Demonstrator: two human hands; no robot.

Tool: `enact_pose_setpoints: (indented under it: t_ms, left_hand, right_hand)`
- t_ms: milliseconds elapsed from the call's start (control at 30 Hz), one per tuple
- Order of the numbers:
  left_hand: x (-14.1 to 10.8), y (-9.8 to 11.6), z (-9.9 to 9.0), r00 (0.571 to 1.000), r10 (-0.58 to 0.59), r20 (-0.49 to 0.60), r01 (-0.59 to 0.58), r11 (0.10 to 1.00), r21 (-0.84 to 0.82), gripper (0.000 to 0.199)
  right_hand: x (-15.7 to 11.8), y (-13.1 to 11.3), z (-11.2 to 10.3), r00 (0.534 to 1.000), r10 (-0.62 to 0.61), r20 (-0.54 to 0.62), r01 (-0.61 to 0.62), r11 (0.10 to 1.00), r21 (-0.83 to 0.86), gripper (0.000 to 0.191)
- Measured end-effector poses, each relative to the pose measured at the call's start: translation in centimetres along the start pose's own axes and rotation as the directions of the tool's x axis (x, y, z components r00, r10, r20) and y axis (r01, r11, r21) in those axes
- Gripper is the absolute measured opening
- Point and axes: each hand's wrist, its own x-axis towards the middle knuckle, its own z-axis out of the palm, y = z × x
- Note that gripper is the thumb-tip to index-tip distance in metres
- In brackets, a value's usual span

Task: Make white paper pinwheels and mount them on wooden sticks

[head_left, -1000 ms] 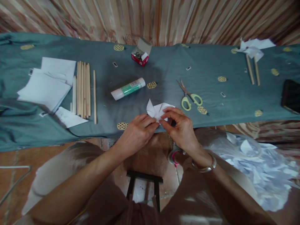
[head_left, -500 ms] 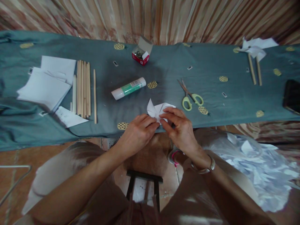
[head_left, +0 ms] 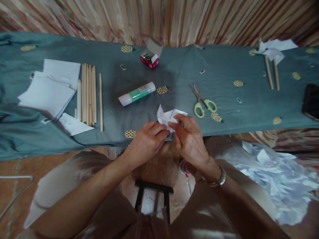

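Note:
A white paper pinwheel (head_left: 164, 116) with folded-in corners lies at the table's front edge, between my hands. My left hand (head_left: 149, 137) is closed on its lower left side, thumb and fingers pinching the paper. From the right, my right hand (head_left: 190, 137) has its fingers bent over the paper, with the index fingertip near the middle of the folds; its thumb is partly hidden. Beyond the paper lies a glue stick (head_left: 137, 94) with a green label. Scissors (head_left: 201, 103) with light green handles rest slightly apart to the right.
Wooden sticks (head_left: 89, 94) and white paper sheets (head_left: 47, 93) lie at left. An open red box (head_left: 150, 59) of small metal pieces stands at the back. Paper pinwheels (head_left: 272, 51) on sticks and a black phone (head_left: 311, 101) are at right. A plastic bag (head_left: 281, 186) of paper scraps sits below.
My right hand has turned and its fingers have curled in more over the paper. My left hand stays where it was, and the paper has barely shifted.

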Motion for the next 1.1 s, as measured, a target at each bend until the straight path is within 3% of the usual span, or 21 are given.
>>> enact_pose_setpoints:
  t_ms: [300, 500, 633, 833, 1100]
  left_hand:
    - [-0.1, -0.3, 0.3, 0.997, 0.015, -0.077, -0.017, 1.000, -0.022, 0.014]
    - [-0.1, -0.4, 0.3, 0.998, 0.016, -0.064, -0.018, 0.999, -0.027, 0.013]
    - [0.0, -0.4, 0.4, 0.999, 0.024, -0.049, -0.025, 1.000, -0.008, 0.013]
    - [-0.2, -0.4, 0.3, 0.999, 0.025, -0.046, -0.024, 1.000, 0.007, 0.019]
    - [0.1, -2.4, -0.7, 0.998, -0.022, -0.058, 0.027, 0.995, 0.096, 0.019]
  right_hand:
    - [0.0, -0.7, 0.7, 0.999, -0.043, 0.003, 0.043, 0.994, -0.099, 0.029]
    - [0.1, -0.7, 1.1, 0.997, -0.079, -0.016, 0.076, 0.991, -0.109, 0.028]
    - [0.1, -0.5, 0.8, 0.999, -0.041, -0.018, 0.040, 0.998, -0.045, 0.030]
    - [-0.4, 0.5, -0.4, 0.993, 0.048, -0.106, -0.025, 0.979, 0.204, 0.038]
    - [-0.3, 2.1, -1.3, 0.984, 0.103, -0.144, -0.083, 0.986, 0.143, 0.034]
